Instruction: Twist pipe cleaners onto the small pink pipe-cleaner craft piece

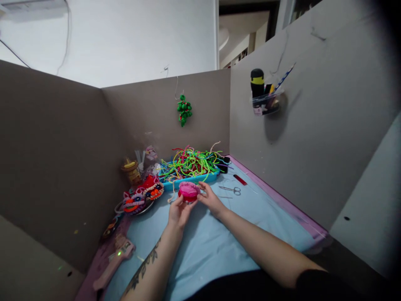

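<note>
A round pink and red fuzzy craft piece (189, 191), seemingly of pipe cleaners, is held up between my two hands, over the near side of the tray. My left hand (178, 213) grips its lower left edge, thumb in front. At its right edge, my right hand (213, 202) pinches it between thumb and fingers. Just behind is a blue tray (177, 184) heaped with loose pipe cleaners (196, 164) in green, yellow, red and other colours. Small scissors (233, 190) lie on the light blue cloth to the right of my right hand.
A pink glue gun (114, 263) with a green light lies at the left. Colourful craft pieces (138, 200) sit in a dish beside the tray. A red strip (240, 179) lies beyond the scissors. Grey panels (169, 113) enclose the table; a tool cup (266, 102) hangs on the right one.
</note>
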{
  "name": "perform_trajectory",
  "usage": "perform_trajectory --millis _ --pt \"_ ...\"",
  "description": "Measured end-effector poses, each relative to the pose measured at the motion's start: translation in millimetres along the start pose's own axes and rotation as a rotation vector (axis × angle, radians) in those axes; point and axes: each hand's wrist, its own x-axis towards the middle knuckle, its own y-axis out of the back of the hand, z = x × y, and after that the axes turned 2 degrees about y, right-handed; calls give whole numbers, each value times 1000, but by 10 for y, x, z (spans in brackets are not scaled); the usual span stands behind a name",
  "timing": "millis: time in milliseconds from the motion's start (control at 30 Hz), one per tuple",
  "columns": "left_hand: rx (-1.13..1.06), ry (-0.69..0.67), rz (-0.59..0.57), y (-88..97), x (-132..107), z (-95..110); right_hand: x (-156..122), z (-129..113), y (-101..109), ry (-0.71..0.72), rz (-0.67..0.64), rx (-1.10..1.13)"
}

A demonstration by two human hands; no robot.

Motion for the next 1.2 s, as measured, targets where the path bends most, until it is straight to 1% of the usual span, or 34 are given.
perform_trajectory --millis 67,100,200,267,300,367,467,500,567,600,667,733,800,833,867,933,1000,1100,1200 --pt "68 18 -10 -3 -5 -18 -20 -8 -30 -24 -71 80" --pt "133 33 -3 5 -5 -34 -23 -10 -39 -29 -78 104" --pt "398 83 52 55 -1 -90 4 -14 -14 -39 -9 122" --pt "626 85 99 96 6 -116 36 -23 37 -55 44 99" --pt "753 61 109 115 11 -121 51 -34 64 -65 56 86" --pt "997 -39 96 146 23 -109 70 -66 111 -88 60 77" --pt "1265 -215 15 168 33 -30 76 -118 146 -142 41 129" --pt "1355 -249 -12 171 33 13 75 -125 151 -166 23 157" --pt "1529 -271 -11 181 29 114 74 -111 158 -226 -38 175" --pt "1605 -285 -3 190 26 171 73 -90 161 -253 -73 145" --pt "1735 -300 21 218 20 285 72 -34 168 -259 -116 3" --pt "1790 -215 -23 249 13 387 68 17 172 -187 -114 -172" --pt "1742 -181 -67 268 7 466 60 37 174 -95 -103 -292" --pt "1702 -195 -74 269 3 494 54 33 176 -65 -105 -331" --pt "1653 -241 -86 265 -1 513 47 20 177 -46 -112 -364" --pt "1559 -374 -121 248 -11 526 31 -21 180 -14 -124 -438" --pt "1510 -476 -183 229 -20 514 17 -68 182 33 -129 -534" --pt "1550 -524 -250 222 -26 483 -2 -116 177 151 -166 -658" --pt "1662 -516 -257 237 -25 471 -17 -129 165 242 -201 -701"
